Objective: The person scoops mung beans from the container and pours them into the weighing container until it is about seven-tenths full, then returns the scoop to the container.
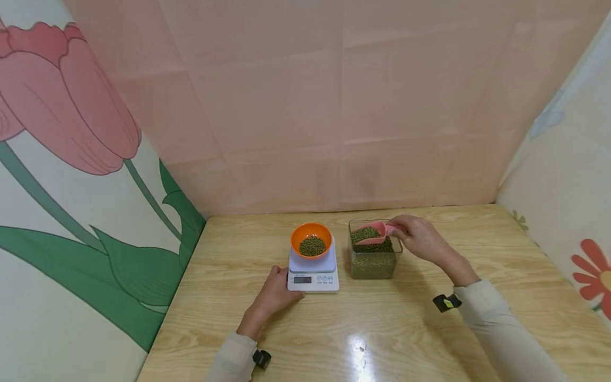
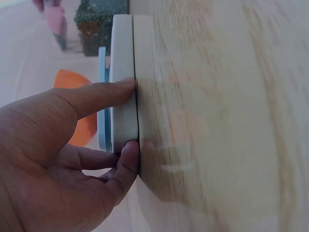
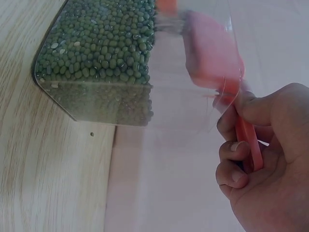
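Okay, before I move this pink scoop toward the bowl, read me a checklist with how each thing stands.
1. Right hand holding the scoop by its handle: ok.
2. Scoop clear of the container: not ok, it is at the container's mouth.
3. Bowl upright on the scale: ok.
4. Left hand off the scale: not ok, it grips the near left corner, which might skew the reading.
5. Display readable: cannot tell, digits too small.
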A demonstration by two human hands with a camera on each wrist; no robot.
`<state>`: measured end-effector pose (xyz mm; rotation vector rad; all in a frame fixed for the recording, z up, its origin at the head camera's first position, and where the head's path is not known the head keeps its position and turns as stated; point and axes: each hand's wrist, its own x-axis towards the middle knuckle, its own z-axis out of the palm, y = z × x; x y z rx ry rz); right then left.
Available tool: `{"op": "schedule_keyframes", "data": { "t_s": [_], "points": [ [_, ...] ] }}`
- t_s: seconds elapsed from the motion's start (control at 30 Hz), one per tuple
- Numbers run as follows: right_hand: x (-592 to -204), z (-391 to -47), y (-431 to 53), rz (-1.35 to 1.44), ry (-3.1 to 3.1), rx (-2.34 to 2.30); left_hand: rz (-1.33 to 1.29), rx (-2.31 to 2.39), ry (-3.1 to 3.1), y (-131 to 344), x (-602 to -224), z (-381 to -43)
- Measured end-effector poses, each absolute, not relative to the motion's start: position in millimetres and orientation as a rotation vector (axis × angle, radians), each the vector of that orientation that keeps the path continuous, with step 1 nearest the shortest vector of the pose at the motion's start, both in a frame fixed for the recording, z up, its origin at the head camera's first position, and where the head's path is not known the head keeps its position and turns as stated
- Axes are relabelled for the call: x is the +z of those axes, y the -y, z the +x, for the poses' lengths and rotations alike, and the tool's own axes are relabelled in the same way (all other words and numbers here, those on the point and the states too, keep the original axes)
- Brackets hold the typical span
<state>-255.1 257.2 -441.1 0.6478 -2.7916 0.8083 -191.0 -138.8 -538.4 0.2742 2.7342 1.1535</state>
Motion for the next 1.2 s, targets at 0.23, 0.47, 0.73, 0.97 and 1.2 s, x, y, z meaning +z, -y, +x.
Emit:
{"op": "schedule_keyframes", "data": {
  "t_s": [0.23, 0.47, 0.73, 0.97, 1.2],
  "points": [
    [-439, -255, -260, 0.635, 2.777, 0.834, 0.275, 1.149, -2.734, 138, -538, -191],
    [-440, -256, -263, 0.633, 2.767, 0.842, 0.28, 1.142, -2.738, 138, -538, -191],
    [-444, -257, -268, 0.624, 2.759, 0.841, 0.286, 1.135, -2.739, 138, -539, -192],
    [-444, -254, -270, 0.602, 2.757, 0.864, 0.279, 1.123, -2.748, 138, -539, -192],
    [-444, -254, -271, 0.597, 2.741, 0.879, 0.27, 1.124, -2.743, 138, -539, -193]
  ]
}}
